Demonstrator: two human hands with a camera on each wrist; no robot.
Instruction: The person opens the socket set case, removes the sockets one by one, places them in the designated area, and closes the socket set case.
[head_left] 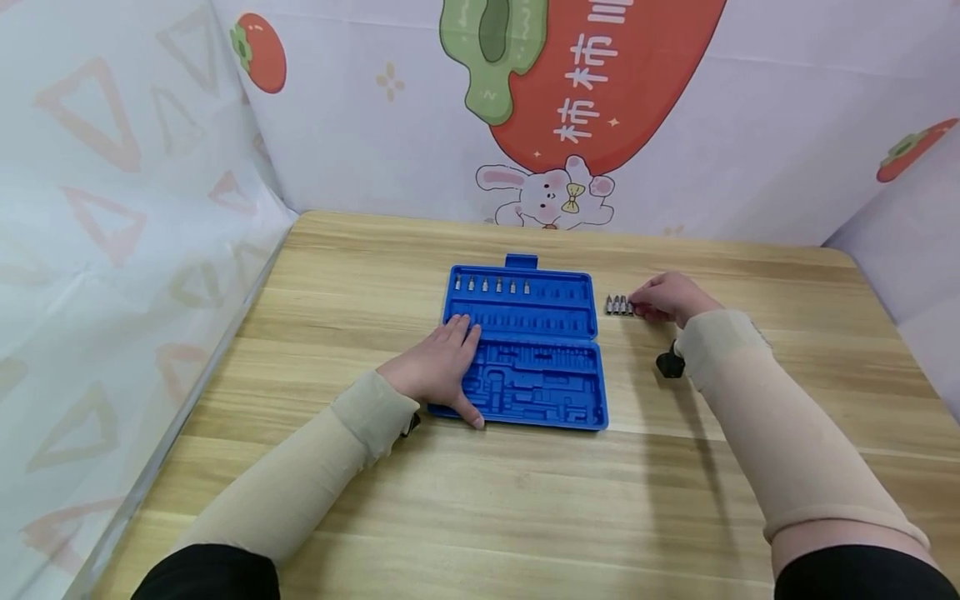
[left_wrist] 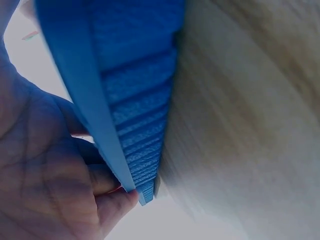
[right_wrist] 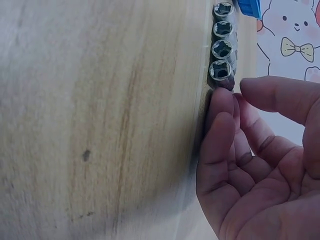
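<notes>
A blue plastic case (head_left: 532, 379) lies unfolded on the table. My left hand (head_left: 442, 362) rests on its left edge with the fingers spread, and in the left wrist view the palm (left_wrist: 45, 170) is beside the case's side wall (left_wrist: 100, 115). Several small silver bit sockets (head_left: 485, 284) stand in a row in the case's top slots. Several more bit sockets (right_wrist: 222, 48) are lined up side by side on the table, right of the case. At the row's right end is my right hand (head_left: 670, 298); its thumb and bent fingertips (right_wrist: 255, 90) are close by the nearest socket, with a gap between them.
Beneath everything is a light wood-grain table (head_left: 525, 508). A printed cloth (head_left: 360, 125) with a rabbit and fruit hangs behind it, and more cloth (head_left: 112, 250) hangs along the left. Small black devices (head_left: 671, 362) are worn at the wrists.
</notes>
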